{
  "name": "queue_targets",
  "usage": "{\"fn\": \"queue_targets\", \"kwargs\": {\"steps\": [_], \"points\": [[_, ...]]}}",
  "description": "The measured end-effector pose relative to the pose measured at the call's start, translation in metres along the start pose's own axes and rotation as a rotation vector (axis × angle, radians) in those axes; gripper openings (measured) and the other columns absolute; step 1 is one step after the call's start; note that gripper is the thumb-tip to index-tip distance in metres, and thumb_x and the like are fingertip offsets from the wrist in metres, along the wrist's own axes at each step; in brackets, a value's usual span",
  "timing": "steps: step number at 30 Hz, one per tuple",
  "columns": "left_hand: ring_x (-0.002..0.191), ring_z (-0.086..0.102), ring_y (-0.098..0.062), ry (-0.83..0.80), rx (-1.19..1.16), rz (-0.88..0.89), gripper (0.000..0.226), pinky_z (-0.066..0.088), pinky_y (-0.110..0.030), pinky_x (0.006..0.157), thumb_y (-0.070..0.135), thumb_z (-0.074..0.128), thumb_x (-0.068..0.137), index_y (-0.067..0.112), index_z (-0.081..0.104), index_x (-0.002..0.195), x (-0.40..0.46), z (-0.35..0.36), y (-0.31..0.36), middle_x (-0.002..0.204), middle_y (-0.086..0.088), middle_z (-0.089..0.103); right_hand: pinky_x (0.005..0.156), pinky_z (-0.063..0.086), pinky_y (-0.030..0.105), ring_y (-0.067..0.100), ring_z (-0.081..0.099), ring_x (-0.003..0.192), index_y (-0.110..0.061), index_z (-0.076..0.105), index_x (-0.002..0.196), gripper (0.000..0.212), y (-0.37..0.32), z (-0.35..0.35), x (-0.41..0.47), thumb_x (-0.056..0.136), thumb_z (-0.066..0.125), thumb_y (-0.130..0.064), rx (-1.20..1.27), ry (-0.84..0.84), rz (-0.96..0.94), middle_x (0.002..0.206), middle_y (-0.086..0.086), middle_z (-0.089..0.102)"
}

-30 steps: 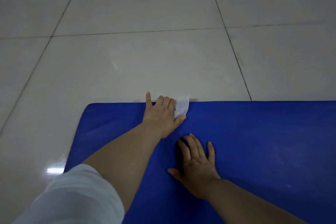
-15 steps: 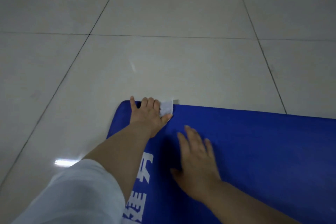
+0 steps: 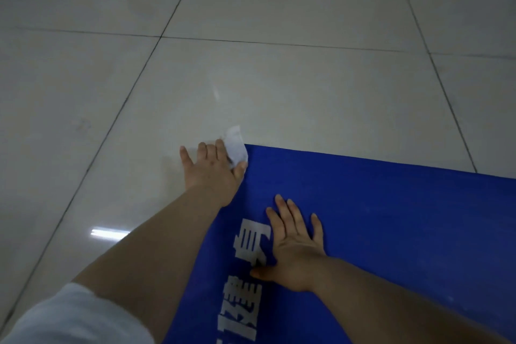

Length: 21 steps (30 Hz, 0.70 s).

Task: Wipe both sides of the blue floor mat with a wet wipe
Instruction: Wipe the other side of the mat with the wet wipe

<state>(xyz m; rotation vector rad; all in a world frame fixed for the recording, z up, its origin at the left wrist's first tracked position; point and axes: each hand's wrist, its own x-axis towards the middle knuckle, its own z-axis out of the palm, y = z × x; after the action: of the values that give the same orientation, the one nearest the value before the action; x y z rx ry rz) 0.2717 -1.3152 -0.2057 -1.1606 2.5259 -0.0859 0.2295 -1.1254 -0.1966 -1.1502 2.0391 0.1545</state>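
The blue floor mat (image 3: 391,218) lies flat on the tiled floor, with white printed characters (image 3: 248,243) along its left end. My left hand (image 3: 212,173) sits at the mat's far left corner, its fingers stretched out over the floor just past the edge. It pinches a crumpled white wet wipe (image 3: 236,146) between thumb and forefinger, and the wipe pokes out beyond the corner. My right hand (image 3: 297,246) presses flat on the mat, fingers straight and spread, beside the printed characters.
Pale glossy floor tiles (image 3: 251,86) with dark grout lines surround the mat on the left and far sides. Light reflections (image 3: 110,232) show on the tiles. A white sleeve (image 3: 69,318) fills the bottom left corner.
My left hand has slid leftward along the far edge with the wipe, reaching the mat's corner. My right hand stays flat on the mat. The view has swung left, showing the printed characters.
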Motion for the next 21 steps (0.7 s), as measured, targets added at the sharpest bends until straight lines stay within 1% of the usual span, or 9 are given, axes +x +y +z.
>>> {"fn": "queue_targets", "kwargs": {"steps": [3,4,6,8,10,13,15,18,21], "points": [[0.144,0.013,-0.025,-0.057,-0.016,-0.041,0.070,0.004,-0.058,0.115,0.051,0.005,0.099,0.004,0.018,0.149,-0.013,0.002,-0.018,0.154,-0.012,0.025,0.111,-0.019,0.052,0.016,-0.039,0.135,-0.024,-0.027,0.146,0.116,-0.001,-0.002,-0.001,0.077,0.052,-0.073,-0.030,-0.016,0.007,0.132,-0.009,-0.053],[0.144,0.013,-0.025,-0.057,-0.003,-0.048,0.067,0.004,-0.058,0.115,0.048,0.006,0.100,0.004,0.018,0.149,-0.016,0.002,-0.021,0.154,-0.011,0.022,0.111,-0.018,0.052,0.016,-0.039,0.135,-0.024,-0.027,0.146,0.116,-0.002,-0.002,0.000,0.077,0.053,-0.073,-0.030,-0.015,0.009,0.135,-0.009,-0.052],[0.146,0.008,-0.025,-0.021,0.001,-0.054,0.063,0.005,-0.060,0.114,0.042,0.010,0.102,0.004,0.004,0.151,-0.017,0.001,-0.020,0.159,-0.011,0.008,0.111,-0.017,0.052,0.016,-0.039,0.135,-0.023,-0.027,0.146,0.117,-0.003,-0.004,0.000,0.077,0.053,-0.073,-0.027,-0.020,0.020,0.141,-0.007,-0.050],[0.147,-0.003,-0.026,0.004,-0.039,-0.022,0.064,0.004,-0.061,0.113,0.030,0.022,0.102,0.009,-0.013,0.151,-0.018,-0.002,-0.015,0.160,-0.008,-0.013,0.112,-0.017,0.052,0.016,-0.039,0.135,-0.023,-0.027,0.146,0.117,-0.006,-0.006,-0.001,0.077,0.054,-0.072,-0.022,-0.029,0.020,0.143,-0.006,-0.048],[0.147,-0.010,-0.023,0.013,-0.099,0.074,0.073,0.002,-0.058,0.115,0.015,0.034,0.096,0.018,-0.015,0.151,-0.017,-0.003,-0.008,0.159,-0.001,-0.019,0.112,-0.016,0.052,0.016,-0.039,0.135,-0.024,-0.026,0.146,0.117,-0.006,-0.006,-0.001,0.077,0.055,-0.072,-0.019,-0.024,0.017,0.143,-0.006,-0.047],[0.147,-0.008,-0.018,-0.029,-0.062,0.105,0.075,0.001,-0.053,0.117,0.011,0.038,0.093,0.018,-0.007,0.153,-0.016,-0.003,-0.006,0.161,0.002,-0.011,0.112,-0.016,0.052,0.016,-0.038,0.136,-0.025,-0.024,0.147,0.118,-0.002,-0.005,0.001,0.076,0.057,-0.072,-0.010,-0.007,0.001,0.145,-0.007,-0.045],[0.148,-0.006,-0.019,-0.057,0.019,0.040,0.072,0.000,-0.052,0.116,0.015,0.038,0.094,0.012,-0.004,0.153,-0.021,0.000,-0.011,0.161,-0.001,-0.006,0.111,-0.017,0.052,0.016,-0.037,0.136,-0.024,-0.022,0.148,0.118,0.000,-0.003,0.002,0.075,0.058,-0.072,0.001,-0.001,-0.021,0.146,-0.007,-0.044],[0.147,0.000,-0.021,-0.122,-0.003,-0.081,0.063,0.003,-0.053,0.116,0.023,0.031,0.098,0.007,0.003,0.152,-0.046,0.008,-0.023,0.160,-0.004,0.007,0.111,-0.017,0.052,0.015,-0.034,0.138,-0.024,-0.020,0.149,0.119,0.005,0.003,0.003,0.074,0.059,-0.072,0.023,0.040,-0.044,0.148,-0.006,-0.041],[0.147,-0.001,-0.022,-0.183,0.022,-0.111,0.059,0.005,-0.053,0.116,0.024,0.028,0.099,0.005,0.009,0.151,-0.093,0.020,-0.036,0.160,-0.004,0.009,0.112,-0.014,0.051,0.015,-0.029,0.141,-0.024,-0.014,0.150,0.114,0.003,0.001,-0.003,0.076,0.060,-0.069,0.068,0.091,-0.024,0.151,-0.007,-0.036]]}}
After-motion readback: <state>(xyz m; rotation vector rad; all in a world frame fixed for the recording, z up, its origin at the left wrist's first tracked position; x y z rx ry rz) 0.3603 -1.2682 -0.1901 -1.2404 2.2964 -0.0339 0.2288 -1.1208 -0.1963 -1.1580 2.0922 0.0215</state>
